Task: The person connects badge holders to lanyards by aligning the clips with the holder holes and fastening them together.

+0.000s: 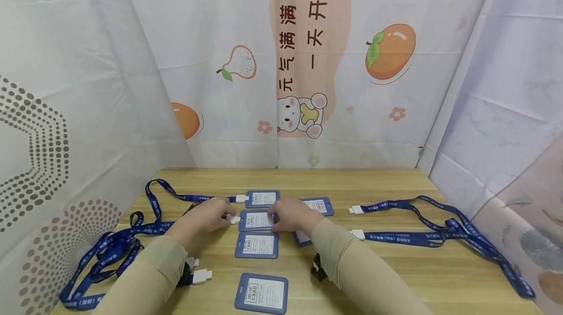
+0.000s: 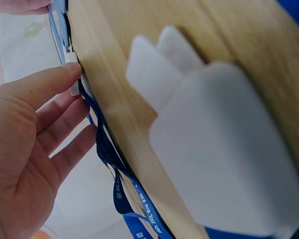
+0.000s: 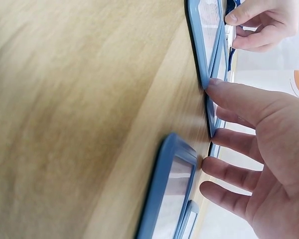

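Observation:
Between thumb and fingers, my left hand [image 1: 213, 215] pinches the white plastic clip [image 2: 74, 89] of a blue lanyard [image 2: 105, 149]. The clip's tip meets the slotted left end of a blue ID card holder [image 1: 252, 221], lying flat on the table. At that holder's right end, my right hand [image 1: 292, 215] grips the edge with thumb and index finger, the other fingers loosely spread in the right wrist view. Whether clip and slot are joined is too small to tell. One card holder [image 1: 262, 199] lies just beyond and another [image 1: 257, 245] just nearer.
A separate card holder [image 1: 261, 293] lies near the front edge. Two more, one [image 1: 318, 206] partly covered, lie by my right hand. Blue lanyards [image 1: 457, 229] with white clips [image 1: 357, 210] spread at right; others [image 1: 114, 251] tangle at left. A white clip [image 1: 202, 276] lies below my left wrist.

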Demonstrator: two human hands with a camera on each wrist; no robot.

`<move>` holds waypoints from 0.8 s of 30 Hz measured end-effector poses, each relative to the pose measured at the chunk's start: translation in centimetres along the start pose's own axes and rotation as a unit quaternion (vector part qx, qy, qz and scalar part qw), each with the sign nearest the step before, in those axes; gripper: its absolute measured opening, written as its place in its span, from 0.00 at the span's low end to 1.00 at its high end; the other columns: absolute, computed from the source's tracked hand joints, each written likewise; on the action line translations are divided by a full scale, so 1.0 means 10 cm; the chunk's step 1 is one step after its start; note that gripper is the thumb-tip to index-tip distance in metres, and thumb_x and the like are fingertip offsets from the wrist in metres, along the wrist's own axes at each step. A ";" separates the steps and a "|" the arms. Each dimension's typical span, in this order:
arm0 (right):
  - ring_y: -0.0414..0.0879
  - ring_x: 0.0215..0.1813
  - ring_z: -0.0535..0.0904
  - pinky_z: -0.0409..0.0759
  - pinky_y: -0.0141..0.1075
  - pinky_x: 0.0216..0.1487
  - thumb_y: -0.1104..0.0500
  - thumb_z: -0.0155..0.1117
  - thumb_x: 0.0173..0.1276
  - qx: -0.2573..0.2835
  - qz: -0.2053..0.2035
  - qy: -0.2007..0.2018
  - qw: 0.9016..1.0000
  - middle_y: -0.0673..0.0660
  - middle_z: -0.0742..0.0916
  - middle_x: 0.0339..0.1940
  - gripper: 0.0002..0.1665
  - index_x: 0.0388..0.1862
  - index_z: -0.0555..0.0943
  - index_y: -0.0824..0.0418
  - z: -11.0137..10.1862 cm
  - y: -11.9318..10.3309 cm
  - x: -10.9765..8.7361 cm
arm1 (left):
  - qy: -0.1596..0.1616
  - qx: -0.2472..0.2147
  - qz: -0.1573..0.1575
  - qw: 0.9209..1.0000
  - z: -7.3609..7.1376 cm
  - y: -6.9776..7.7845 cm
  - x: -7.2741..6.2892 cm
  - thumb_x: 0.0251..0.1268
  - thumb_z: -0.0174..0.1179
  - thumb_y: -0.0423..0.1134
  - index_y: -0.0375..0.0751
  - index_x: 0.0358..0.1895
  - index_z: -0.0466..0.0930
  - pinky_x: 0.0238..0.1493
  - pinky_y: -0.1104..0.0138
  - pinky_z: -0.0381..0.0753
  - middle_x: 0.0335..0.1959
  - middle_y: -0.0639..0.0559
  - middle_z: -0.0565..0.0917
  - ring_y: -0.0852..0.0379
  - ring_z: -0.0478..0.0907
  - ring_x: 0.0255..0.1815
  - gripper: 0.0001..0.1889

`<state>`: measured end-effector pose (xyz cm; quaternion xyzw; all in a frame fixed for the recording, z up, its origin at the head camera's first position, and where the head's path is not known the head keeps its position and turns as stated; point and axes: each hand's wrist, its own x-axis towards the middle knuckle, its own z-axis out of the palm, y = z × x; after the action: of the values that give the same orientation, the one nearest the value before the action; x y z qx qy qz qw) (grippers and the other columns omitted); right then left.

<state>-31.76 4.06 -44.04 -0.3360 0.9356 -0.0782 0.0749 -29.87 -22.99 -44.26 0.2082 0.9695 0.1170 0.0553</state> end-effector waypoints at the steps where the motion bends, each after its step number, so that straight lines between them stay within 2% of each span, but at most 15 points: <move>1: 0.39 0.44 0.76 0.78 0.40 0.57 0.46 0.77 0.62 0.002 0.001 0.000 1.000 0.45 0.87 0.52 0.20 0.52 0.88 0.47 0.00 0.00 0.00 | -0.001 -0.002 -0.002 1.000 0.00 0.00 0.00 0.65 0.71 0.35 0.48 0.47 0.91 0.54 0.59 0.81 0.48 0.55 0.84 0.60 0.76 0.43 0.09; 6: 0.39 0.44 0.77 0.78 0.39 0.56 0.46 0.77 0.62 0.006 0.004 -0.003 1.000 0.44 0.87 0.52 0.20 0.52 0.88 0.46 0.01 0.00 0.02 | -0.011 -0.022 -0.008 1.000 -0.01 -0.01 0.02 0.64 0.71 0.34 0.49 0.46 0.91 0.51 0.60 0.81 0.44 0.58 0.84 0.60 0.76 0.41 0.09; 9: 0.40 0.50 0.80 0.77 0.40 0.60 0.45 0.77 0.62 0.010 0.010 -0.006 1.000 0.45 0.87 0.54 0.21 0.53 0.88 0.45 0.01 0.00 0.03 | -0.023 -0.039 -0.012 0.999 -0.02 -0.01 0.03 0.65 0.70 0.33 0.49 0.44 0.92 0.46 0.61 0.80 0.39 0.60 0.85 0.60 0.76 0.37 0.08; 14: 0.44 0.61 0.80 0.75 0.42 0.65 0.45 0.78 0.61 0.013 0.017 -0.009 1.000 0.45 0.87 0.57 0.21 0.53 0.89 0.45 0.01 0.00 0.03 | -0.039 -0.065 -0.044 0.996 -0.03 -0.02 0.06 0.64 0.70 0.33 0.47 0.44 0.92 0.47 0.60 0.82 0.39 0.58 0.86 0.59 0.77 0.36 0.08; 21: 0.40 0.53 0.81 0.77 0.40 0.61 0.44 0.77 0.61 0.019 0.027 -0.013 0.999 0.45 0.87 0.57 0.22 0.54 0.88 0.45 0.00 0.00 0.01 | -0.041 -0.066 -0.065 0.995 -0.04 0.02 0.06 0.64 0.71 0.35 0.47 0.43 0.92 0.47 0.59 0.81 0.37 0.57 0.85 0.57 0.77 0.36 0.07; 24: 0.42 0.56 0.81 0.77 0.41 0.62 0.44 0.77 0.61 0.022 0.033 -0.016 0.999 0.45 0.86 0.58 0.22 0.54 0.88 0.44 0.00 0.00 0.00 | -0.041 -0.063 -0.069 0.995 -0.04 0.02 0.06 0.63 0.72 0.35 0.46 0.43 0.91 0.45 0.60 0.80 0.36 0.57 0.85 0.57 0.76 0.36 0.07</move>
<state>-31.76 4.04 -44.00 -0.3045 0.9430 -0.0906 0.0992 -30.40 -22.61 -43.85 0.1411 0.9691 0.1654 0.1163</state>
